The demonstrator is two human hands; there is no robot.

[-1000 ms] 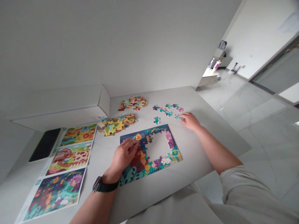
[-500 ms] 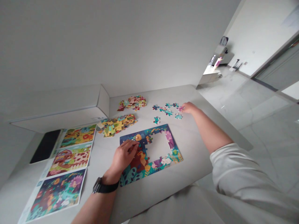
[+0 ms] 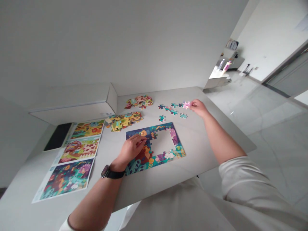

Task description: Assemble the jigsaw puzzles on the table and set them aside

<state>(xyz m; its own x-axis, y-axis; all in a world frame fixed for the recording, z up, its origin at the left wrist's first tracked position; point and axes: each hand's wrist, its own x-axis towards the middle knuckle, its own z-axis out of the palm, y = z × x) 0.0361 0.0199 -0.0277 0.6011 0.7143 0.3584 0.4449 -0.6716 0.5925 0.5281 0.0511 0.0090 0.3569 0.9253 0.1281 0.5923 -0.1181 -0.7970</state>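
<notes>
A jigsaw puzzle (image 3: 137,165) of a night forest scene lies on the table, its border and left side joined around a gap in the middle. My left hand (image 3: 132,147) rests over its left part, fingers curled and pressed together; whether anything is between them is hidden. At the back right, my right hand (image 3: 198,107) pinches a pink puzzle piece (image 3: 186,105) by its right side. Beside it lie several loose teal and dark blue pieces, among them a teal piece (image 3: 183,115) and another one (image 3: 162,118) closer to the puzzle.
Two heaps of other pieces, a yellowish heap (image 3: 124,122) and a reddish heap (image 3: 141,101), lie behind the puzzle. A printed picture sheet (image 3: 69,176) and a dark phone-like slab (image 3: 58,136) are at the left. A white box (image 3: 72,112) stands against the wall.
My right hand has drawn the pink piece slightly up, so more of it shows. My left hand stays on the puzzle. The whole view has shifted a little.
</notes>
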